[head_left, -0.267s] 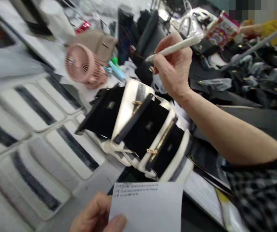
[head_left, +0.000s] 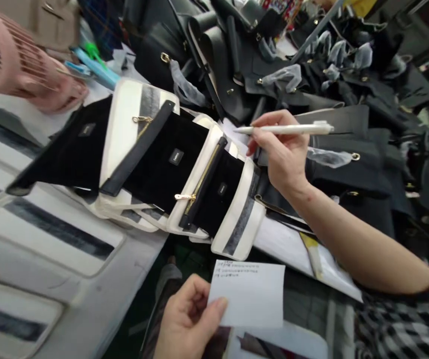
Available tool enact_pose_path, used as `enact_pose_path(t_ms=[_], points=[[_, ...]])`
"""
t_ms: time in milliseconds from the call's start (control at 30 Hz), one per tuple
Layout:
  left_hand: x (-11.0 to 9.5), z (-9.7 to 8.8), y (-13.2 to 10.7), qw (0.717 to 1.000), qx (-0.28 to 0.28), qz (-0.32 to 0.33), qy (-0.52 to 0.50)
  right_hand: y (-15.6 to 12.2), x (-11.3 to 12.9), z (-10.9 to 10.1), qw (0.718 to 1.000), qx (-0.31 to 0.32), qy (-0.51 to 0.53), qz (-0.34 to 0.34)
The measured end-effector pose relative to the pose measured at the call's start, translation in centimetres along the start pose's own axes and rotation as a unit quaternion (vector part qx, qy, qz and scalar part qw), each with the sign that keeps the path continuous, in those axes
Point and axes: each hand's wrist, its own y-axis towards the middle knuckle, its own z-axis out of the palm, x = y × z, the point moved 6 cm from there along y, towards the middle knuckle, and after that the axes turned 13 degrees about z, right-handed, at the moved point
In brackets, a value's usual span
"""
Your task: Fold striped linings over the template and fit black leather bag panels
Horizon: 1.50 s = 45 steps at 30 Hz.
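My left hand (head_left: 190, 316) pinches the left edge of a small white paper (head_left: 252, 299) with lines of handwriting along its top, too small to read. A white pen (head_left: 293, 129) is gripped in my right hand (head_left: 284, 149), its tip pointing left. That hand is raised over the right end of a row of bag pieces. These are black panels (head_left: 154, 169) with small labels, cream-and-dark striped flaps (head_left: 239, 209) and gold zips (head_left: 203, 179), lying overlapped at the table edge. The pen tip appears apart from the paper.
Striped cream panels (head_left: 53, 234) lie spread over the grey table (head_left: 124, 279) at left. A pink fan (head_left: 23, 55) stands at the upper left, near a blue-and-green item (head_left: 97, 65). Black bags (head_left: 364, 164) with plastic-wrapped fittings are heaped at right.
The view has swung right and down, so the fan and bag pieces sit further left. My right hand with the pen is lower, closer to the bag pieces; both hands keep their holds.
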Motion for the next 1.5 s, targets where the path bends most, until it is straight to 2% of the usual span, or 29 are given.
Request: enact_pose_path(t_ms=[100, 167, 267, 367, 467, 600, 667, 767, 867, 1000, 1300, 1500], points=[[3.3, 1.8, -0.2, 0.999, 0.039, 0.003, 0.007, -6.3, -2.4, -5.7, 0.996, -0.056, 0.022, 0.068], [5.5, 2.4, -0.4, 0.997, 0.072, 0.006, 0.017, -10.8, -3.5, -8.8, 0.99, -0.09, 0.037, 0.105], [8.9, 2.9, -1.2, 0.991, 0.131, 0.011, 0.031, -18.2, -4.4, -12.5, 0.976, -0.151, 0.067, 0.141], [12.3, 2.9, -2.7, 0.985, 0.161, 0.021, 0.053, -26.8, -4.9, -15.2, 0.959, -0.22, 0.087, 0.158], [15.4, 2.8, -5.3, 0.982, 0.171, 0.046, 0.065, -36.3, -5.3, -16.8, 0.938, -0.284, 0.117, 0.163], [18.8, 3.2, -9.3, 0.977, 0.17, 0.106, 0.075, -47.4, -5.7, -17.6, 0.905, -0.35, 0.173, 0.172], [20.0, 3.5, -10.9, 0.971, 0.167, 0.148, 0.088, -51.4, -5.5, -17.6, 0.892, -0.369, 0.2, 0.169], [21.3, 4.4, -12.5, 0.956, 0.169, 0.209, 0.121, -55.6, -5.3, -17.7, 0.88, -0.382, 0.223, 0.173], [22.0, 5.5, -13.1, 0.939, 0.176, 0.248, 0.161, -58.0, -5.7, -17.8, 0.881, -0.382, 0.212, 0.182], [22.6, 7.1, -12.6, 0.929, 0.186, 0.257, 0.191, -58.7, -6.9, -17.7, 0.899, -0.368, 0.158, 0.177], [23.3, 10.1, -9.5, 0.897, 0.215, 0.26, 0.286, -54.9, -9.3, -17.5, 0.915, -0.347, 0.059, 0.199], [22.8, 11.1, -8.7, 0.853, 0.202, 0.286, 0.388, -53.3, -10.5, -16.7, 0.924, -0.319, 0.006, 0.21]])
